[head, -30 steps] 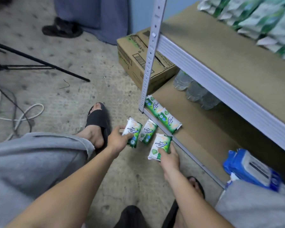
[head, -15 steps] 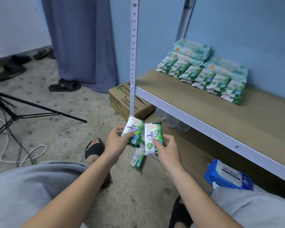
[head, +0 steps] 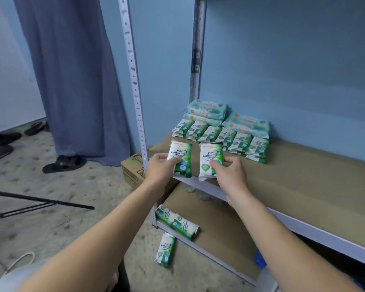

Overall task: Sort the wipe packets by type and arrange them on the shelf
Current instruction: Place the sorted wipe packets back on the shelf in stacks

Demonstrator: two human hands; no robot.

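My left hand grips a green-and-white pine wipe packet upright over the front edge of the middle shelf. Beside it, my right hand holds a second, like packet. Behind them on the shelf stands a row of several like green packets, with larger pale teal wipe packs stacked at the back. Two green packets lie on the bottom shelf's corner. One more packet lies on the floor below.
A cardboard box sits on the floor left of the rack's front post. A tripod leg, a cable and sandals are on the floor to the left. A blue pack shows at the lower right.
Both hands have lifted their packets from floor level up to the middle shelf's front edge. My view has risen with them.
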